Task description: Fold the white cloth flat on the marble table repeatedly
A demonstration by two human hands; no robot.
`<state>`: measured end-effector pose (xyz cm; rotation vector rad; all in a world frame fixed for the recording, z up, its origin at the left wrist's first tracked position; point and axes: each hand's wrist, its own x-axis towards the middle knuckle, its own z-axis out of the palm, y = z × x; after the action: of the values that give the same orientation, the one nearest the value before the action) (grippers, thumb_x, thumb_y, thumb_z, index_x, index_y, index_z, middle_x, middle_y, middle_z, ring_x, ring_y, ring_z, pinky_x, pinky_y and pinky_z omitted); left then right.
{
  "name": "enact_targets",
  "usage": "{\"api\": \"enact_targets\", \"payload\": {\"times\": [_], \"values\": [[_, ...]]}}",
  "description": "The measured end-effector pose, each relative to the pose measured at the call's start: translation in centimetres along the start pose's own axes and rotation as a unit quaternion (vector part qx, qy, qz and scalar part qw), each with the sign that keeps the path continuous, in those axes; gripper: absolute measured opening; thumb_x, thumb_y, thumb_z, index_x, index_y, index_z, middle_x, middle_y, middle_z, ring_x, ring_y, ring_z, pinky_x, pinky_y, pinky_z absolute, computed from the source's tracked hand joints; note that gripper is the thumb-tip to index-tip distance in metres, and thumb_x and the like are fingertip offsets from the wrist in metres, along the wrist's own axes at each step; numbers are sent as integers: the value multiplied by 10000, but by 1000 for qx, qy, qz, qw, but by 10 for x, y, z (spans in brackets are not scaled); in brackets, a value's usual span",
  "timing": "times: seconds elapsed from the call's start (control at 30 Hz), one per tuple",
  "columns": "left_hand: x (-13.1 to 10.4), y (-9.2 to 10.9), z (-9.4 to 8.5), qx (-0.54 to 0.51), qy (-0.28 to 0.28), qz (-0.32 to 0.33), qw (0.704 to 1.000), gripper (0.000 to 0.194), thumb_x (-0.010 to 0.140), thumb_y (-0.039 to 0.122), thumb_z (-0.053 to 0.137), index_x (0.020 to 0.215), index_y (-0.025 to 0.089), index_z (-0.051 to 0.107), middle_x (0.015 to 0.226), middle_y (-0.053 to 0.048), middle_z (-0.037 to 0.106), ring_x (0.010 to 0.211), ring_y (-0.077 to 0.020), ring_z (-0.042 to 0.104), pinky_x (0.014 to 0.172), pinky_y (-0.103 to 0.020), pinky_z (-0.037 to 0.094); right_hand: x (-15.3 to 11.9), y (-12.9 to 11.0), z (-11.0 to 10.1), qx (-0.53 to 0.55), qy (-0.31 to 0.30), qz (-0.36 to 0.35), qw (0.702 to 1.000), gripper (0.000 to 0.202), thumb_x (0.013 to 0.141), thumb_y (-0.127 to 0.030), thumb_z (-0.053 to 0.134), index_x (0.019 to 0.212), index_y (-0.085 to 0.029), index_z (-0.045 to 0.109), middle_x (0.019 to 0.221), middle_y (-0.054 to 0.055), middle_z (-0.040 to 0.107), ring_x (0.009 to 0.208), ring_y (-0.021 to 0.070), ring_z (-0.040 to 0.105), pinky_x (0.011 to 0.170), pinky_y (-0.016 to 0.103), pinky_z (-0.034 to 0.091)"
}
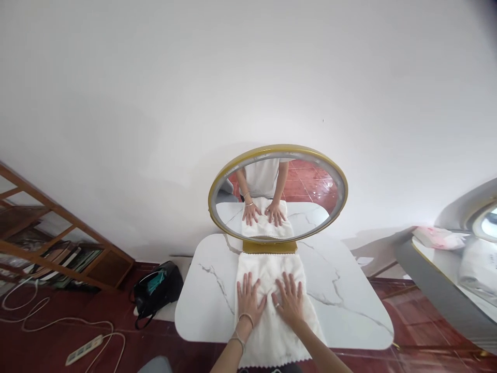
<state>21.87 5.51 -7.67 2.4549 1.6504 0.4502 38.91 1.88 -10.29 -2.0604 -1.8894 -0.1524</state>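
A white towel [272,339] with scalloped edges lies spread over the middle of a white marble-patterned table [205,311], its near end hanging past the front edge. My left hand [250,300] rests flat on the towel's left half, fingers spread, with bracelets at the wrist. On the right half my right hand [289,299] also presses flat with fingers apart and a ring on one finger. Soft wrinkles show in the cloth around both hands. Just behind the towel stands an oval gold-framed mirror [306,191] on a gold base [269,247], reflecting my arms and hands.
A black bag [163,287] sits left of the table. Further left are a wooden shelf [104,264] and a power strip [83,349] with cords on the red floor. At right, another table [435,269] holds a pink-and-white packet [437,237] and white cloth [479,264].
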Motion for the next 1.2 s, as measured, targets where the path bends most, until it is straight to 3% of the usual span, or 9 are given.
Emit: {"api": "enact_targets", "payload": {"times": [0.17, 0.3, 0.4, 0.53, 0.7, 0.83, 0.97, 1.13, 1.2], "values": [[-21, -34, -17, 21, 34, -46, 998, 354, 923, 331, 403, 1234, 295, 569, 1487, -42, 361, 1390, -244, 277, 1119, -513, 228, -2, -45, -4, 67, -28, -73, 995, 393, 886, -392, 450, 1248, -284, 557, 1477, 62, 375, 1374, 320, 282, 1100, 576, 131], [-29, -52, -32, 14, 63, -114, 991, 308, 932, 291, 375, 1002, 250, 672, 1415, -52, 461, 1312, -233, 392, 1033, -440, 357, 7, -64, -15, 151, -55, -127, 979, 251, 919, -341, 427, 1039, -311, 646, 1331, -3, 547, 1271, 227, 425, 1089, 477, 223], [-24, -51, -42, -12, 61, -165, 984, 242, 897, 335, 454, 909, 228, 670, 1418, -68, 447, 1255, -265, 425, 937, -431, 412, 18, -70, -20, 175, -53, -57, 982, 235, 907, -265, 423, 933, -256, 657, 1222, 28, 604, 1155, 209, 497, 985, 401, 344], [-8, -43, -47, -92, 50, -216, 971, 315, 834, 260, 534, 1143, 265, 594, 1309, -64, 534, 1173, -257, 470, 887, -406, 409, 30, -71, -18, 155, -42, 70, 985, 311, 837, -234, 481, 1129, -227, 586, 1185, 80, 587, 1076, 249, 513, 832, 370, 390], [2, -38, -44, -152, 97, -238, 954, 141, 827, 222, 516, 884, 247, 643, 992, -20, 658, 997, -222, 572, 820, -363, 421, 38, -75, -11, 183, -53, 66, 980, 297, 771, -84, 395, 879, -232, 629, 926, 37, 634, 930, 211, 546, 750, 316, 355], [23, -39, -51, -186, 207, -246, 929, 173, 861, 281, 442, 842, 216, 601, 885, -48, 644, 864, -220, 599, 731, -350, 464, 65, -90, -15, 249, 39, 82, 964, 314, 756, -87, 346, 854, -218, 615, 915, 47, 623, 880, 205, 529, 725, 309, 343], [79, -39, -79, -226, 330, -206, 893, 213, 897, 317, 377, 905, 193, 550, 917, -78, 599, 913, -212, 587, 821, -365, 482, 125, -114, -50, 293, 169, 104, 935, 256, 788, -158, 399, 893, -216, 625, 966, 63, 595, 927, 233, 467, 792, 356, 314], [147, -14, -149, -242, 454, -173, 840, 186, 924, 334, 400, 953, 184, 507, 1241, -140, 441, 1171, -221, 454, 981, -396, 402, 197, -143, -132, 355, 345, 80, 865, 182, 872, -217, 441, 895, -212, 622, 901, 48, 523, 874, 200, 449, 811, 382, 339], [158, 2, -185, -238, 555, -128, 787, 129, 906, 298, 466, 926, 177, 506, 1245, -143, 419, 1210, -237, 408, 1006, -430, 374, 210, -151, -164, 379, 408, 38, 830, 165, 889, -204, 441, 908, -209, 605, 892, 45, 482, 858, 182, 455, 777, 363, 374]]}}
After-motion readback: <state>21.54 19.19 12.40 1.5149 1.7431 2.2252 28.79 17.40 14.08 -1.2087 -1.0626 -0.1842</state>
